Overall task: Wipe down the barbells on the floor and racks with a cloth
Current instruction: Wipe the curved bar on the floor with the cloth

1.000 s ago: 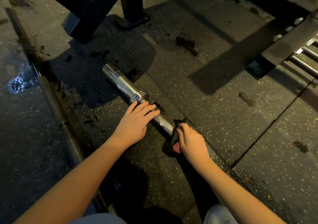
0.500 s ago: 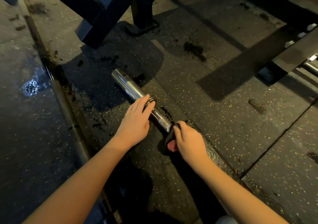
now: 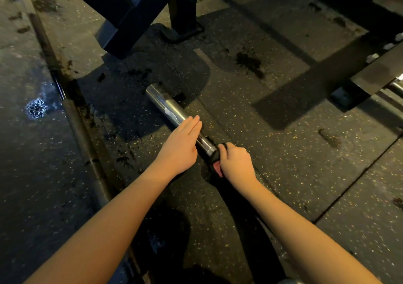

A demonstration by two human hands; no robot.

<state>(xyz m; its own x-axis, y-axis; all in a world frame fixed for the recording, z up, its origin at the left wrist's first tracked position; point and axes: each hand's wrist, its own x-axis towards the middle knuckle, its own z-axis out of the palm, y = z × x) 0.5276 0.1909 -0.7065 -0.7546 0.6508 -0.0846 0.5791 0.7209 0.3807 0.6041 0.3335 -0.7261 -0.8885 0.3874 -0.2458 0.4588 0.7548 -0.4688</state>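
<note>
Chrome barbell (image 3: 166, 105) lies flat on the speckled rubber floor (image 3: 294, 163), its sleeve end pointing toward the dark rack frame (image 3: 122, 15). Left hand (image 3: 180, 146) rests on the sleeve, fingers straight and together, holding nothing. Right hand (image 3: 236, 163) grips a dark cloth (image 3: 214, 161) wrapped round the bar just beside the left hand.

Recommended: steady the bar under the flat palm so it cannot roll, close the cloth fully round it, and draw along the length in firm strokes.

Sleeve surface is bright and reflective, with a pale smear midway. Condition under the cloth cannot be judged.
</note>
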